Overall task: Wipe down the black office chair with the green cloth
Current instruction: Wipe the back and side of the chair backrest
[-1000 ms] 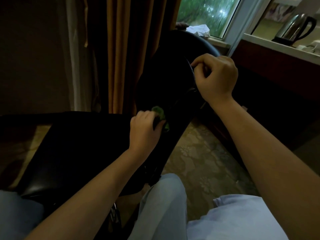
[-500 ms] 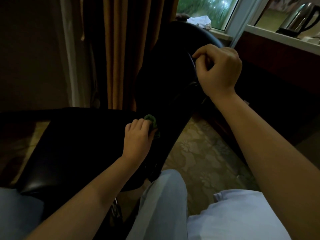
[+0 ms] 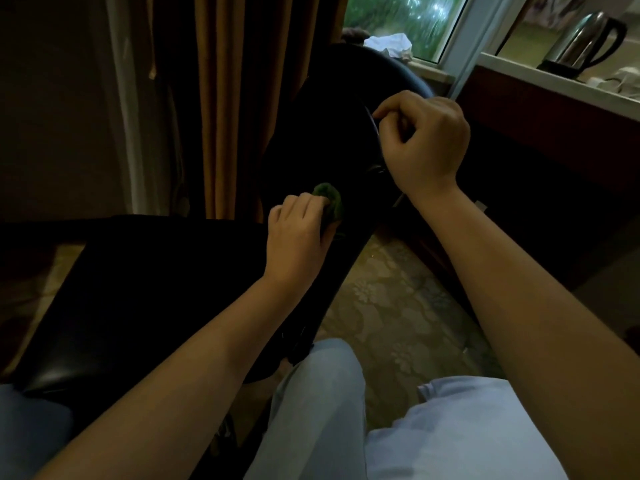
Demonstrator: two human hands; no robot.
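Note:
The black office chair (image 3: 145, 292) fills the left and middle of the head view, its seat towards me and its backrest rising to the upper middle. My left hand (image 3: 296, 237) grips the bunched green cloth (image 3: 330, 202) and presses it against the lower backrest. Most of the cloth is hidden under my fingers. My right hand (image 3: 424, 140) is curled round the right edge of the backrest, higher up.
Orange-brown curtains (image 3: 239, 98) hang behind the chair. A window with a white rag (image 3: 389, 43) on its sill is at the top. A steel kettle (image 3: 585, 39) stands on a counter at the upper right. Patterned carpet (image 3: 398, 306) lies to the chair's right. My knees are at the bottom.
My left hand has slid the green cloth upward along the lower backrest. My right hand has kept its grip on the backrest edge.

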